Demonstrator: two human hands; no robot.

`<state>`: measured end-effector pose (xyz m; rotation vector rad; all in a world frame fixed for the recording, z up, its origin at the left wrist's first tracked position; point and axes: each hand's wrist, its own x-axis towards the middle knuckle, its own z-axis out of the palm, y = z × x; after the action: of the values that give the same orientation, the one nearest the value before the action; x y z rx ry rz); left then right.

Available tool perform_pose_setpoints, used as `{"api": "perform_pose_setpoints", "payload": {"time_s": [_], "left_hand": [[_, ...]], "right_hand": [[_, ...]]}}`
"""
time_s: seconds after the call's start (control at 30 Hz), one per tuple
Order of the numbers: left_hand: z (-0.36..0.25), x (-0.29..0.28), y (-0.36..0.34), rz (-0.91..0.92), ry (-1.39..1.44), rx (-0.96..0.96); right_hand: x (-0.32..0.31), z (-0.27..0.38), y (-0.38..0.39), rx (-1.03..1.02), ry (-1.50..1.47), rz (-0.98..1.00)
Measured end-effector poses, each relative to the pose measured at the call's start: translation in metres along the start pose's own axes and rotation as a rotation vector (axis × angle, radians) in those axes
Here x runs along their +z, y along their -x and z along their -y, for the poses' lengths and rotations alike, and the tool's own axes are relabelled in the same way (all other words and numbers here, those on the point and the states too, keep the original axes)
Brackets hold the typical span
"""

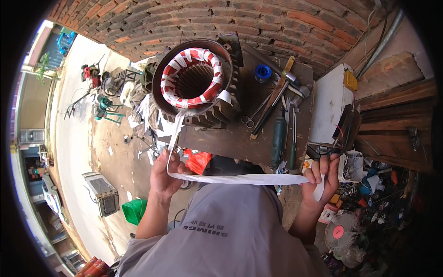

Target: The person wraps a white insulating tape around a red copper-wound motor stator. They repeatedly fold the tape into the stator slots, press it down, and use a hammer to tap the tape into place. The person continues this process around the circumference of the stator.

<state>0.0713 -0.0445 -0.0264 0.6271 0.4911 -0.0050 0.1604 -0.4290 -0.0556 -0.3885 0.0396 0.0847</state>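
Observation:
A finned metal motor housing (222, 114) stands on the dark workbench (198, 141), its ring of windings (173, 69) bound in red and white. A long white strip of tape (240, 179) runs from the housing down to my left hand (165, 173), then across to my right hand (322, 180). My left hand is closed around the tape at the bend, below the housing. My right hand, at the bench's right front, has its fingers curled over the tape, with a short loose end hanging from them.
Scissors (250, 120), a hammer (301, 91), a green-handled power tool (278, 138) and a blue spool (262, 72) lie right of the housing. A brick wall (304, 27) rises behind. A green bin (134, 210), machines and scrap sit left; a fan (341, 231) and clutter fill the lower right.

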Motion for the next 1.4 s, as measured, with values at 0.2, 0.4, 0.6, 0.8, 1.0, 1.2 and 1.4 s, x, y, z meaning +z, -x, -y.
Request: {"api": "perform_pose_setpoints", "payload": {"time_s": [0.2,0.4,0.6,0.8,1.0,1.2,1.4], "left_hand": [[-0.013,-0.017,0.001,-0.475,-0.961,0.397],[-0.017,0.066,-0.008,0.115,-0.546,0.181],[-0.027,0.042,-0.043,0.161,-0.363,0.001],[-0.041,0.032,-0.056,0.183,-0.284,-0.065],[-0.055,0.036,-0.058,0.248,-0.338,-0.05],[-0.116,0.073,-0.127,0.585,-1.493,0.629],[-0.105,0.101,-0.179,0.971,-2.166,0.356]], "right_hand": [[0.091,-0.071,-0.038,-0.06,1.052,0.417],[0.136,-0.105,-0.064,-0.211,1.569,1.061],[0.145,-0.112,-0.076,-0.109,1.598,0.96],[0.159,-0.122,-0.083,0.01,1.51,0.941],[0.157,-0.129,-0.078,0.206,1.373,0.672],[0.154,-0.102,-0.076,-0.031,1.392,0.377],[0.146,-0.088,-0.062,-0.081,1.216,0.093]]}}
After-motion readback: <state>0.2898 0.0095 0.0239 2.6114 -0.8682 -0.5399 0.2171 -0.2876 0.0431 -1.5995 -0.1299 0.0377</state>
